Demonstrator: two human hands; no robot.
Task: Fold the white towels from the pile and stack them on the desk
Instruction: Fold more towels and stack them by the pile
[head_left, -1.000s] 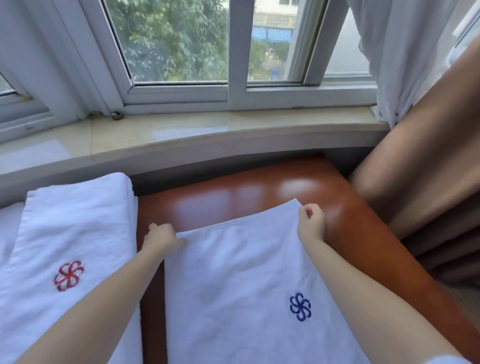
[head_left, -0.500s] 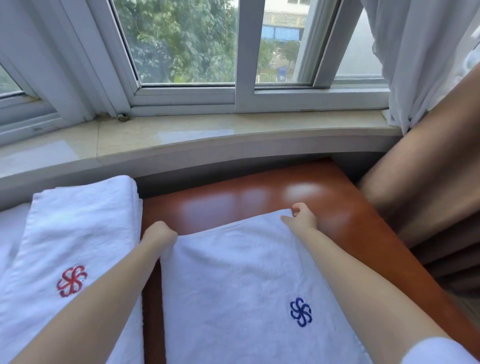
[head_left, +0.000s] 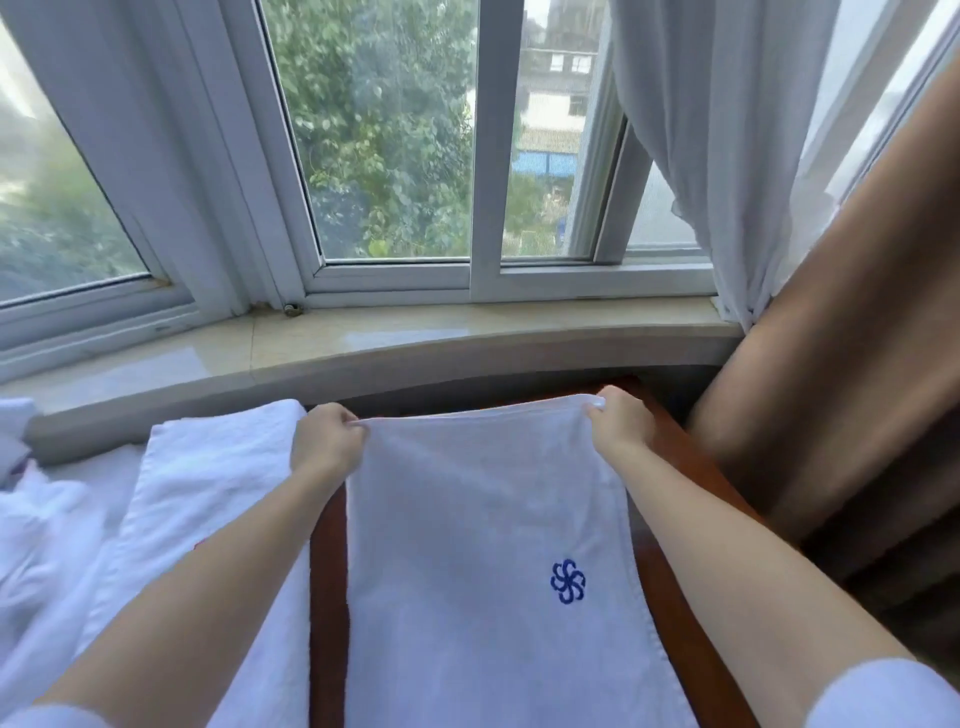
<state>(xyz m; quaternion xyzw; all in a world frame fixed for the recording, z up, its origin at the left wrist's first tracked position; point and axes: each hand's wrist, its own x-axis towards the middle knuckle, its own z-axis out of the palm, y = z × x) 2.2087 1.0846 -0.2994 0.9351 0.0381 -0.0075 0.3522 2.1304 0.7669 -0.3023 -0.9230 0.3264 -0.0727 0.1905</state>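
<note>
Fingers of both hands are being curled round the far corners of the white towel, which is being held over the desk by the left hand and right hand, beside the folded towel.

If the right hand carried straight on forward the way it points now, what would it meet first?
The right hand, pinching the far corner of the towel with the blue logo, points toward the window. Likely first contact is the stone windowsill edge just beyond the desk; depth is uncertain.
</note>
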